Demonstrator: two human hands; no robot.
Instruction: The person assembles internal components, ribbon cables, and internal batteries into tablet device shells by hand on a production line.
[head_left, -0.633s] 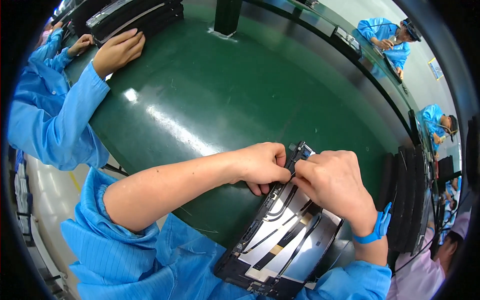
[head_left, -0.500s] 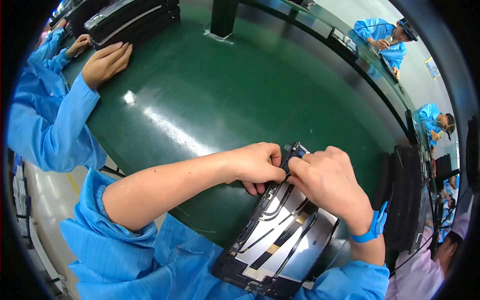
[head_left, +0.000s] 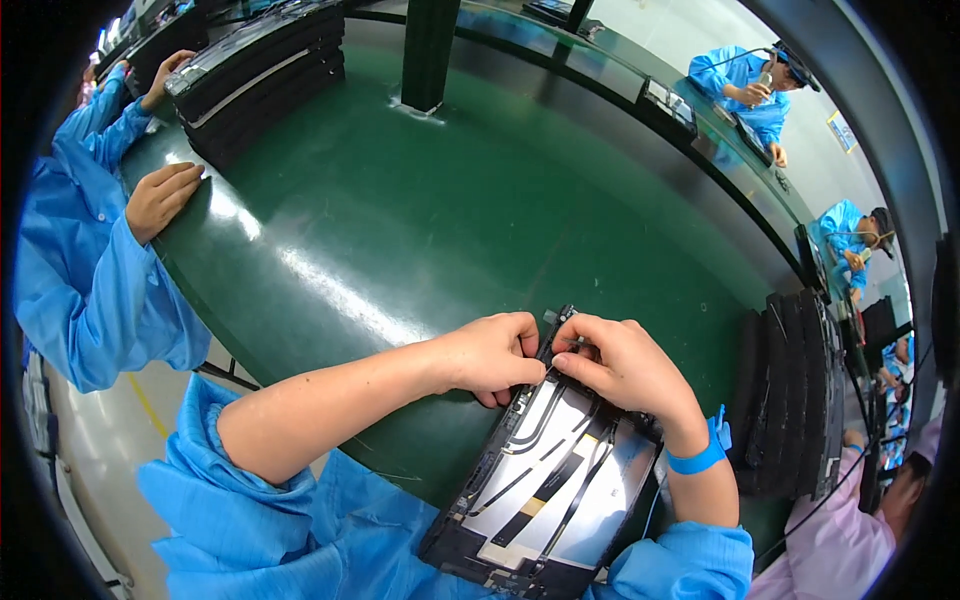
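An opened tablet-like device (head_left: 545,490) lies slanted at the table's near edge, against my blue clothing. It has a black frame, a silver inner plate, and thin black cables and a flat ribbon cable across the plate. My left hand (head_left: 492,355) grips the frame's far-left corner, thumb on top and the other fingers curled at the side. Across from it, my right hand (head_left: 630,365) pinches with thumb and forefinger over the far end of the device. Whatever sits in that pinch is too small to make out. A blue band (head_left: 703,455) circles my right wrist.
Black stacked panels (head_left: 790,400) stand at the right, another stack (head_left: 265,90) at the far left. A co-worker's hand (head_left: 162,200) rests on the green table's (head_left: 480,210) left edge. A dark post (head_left: 430,60) rises at the back. Other people sit beyond the glass shelf (head_left: 620,65).
My right fingers have lifted and opened out slightly into a pinch; my left hand keeps its hold. The co-worker's near hand has drawn back from the left stack. The whole view has shifted slightly.
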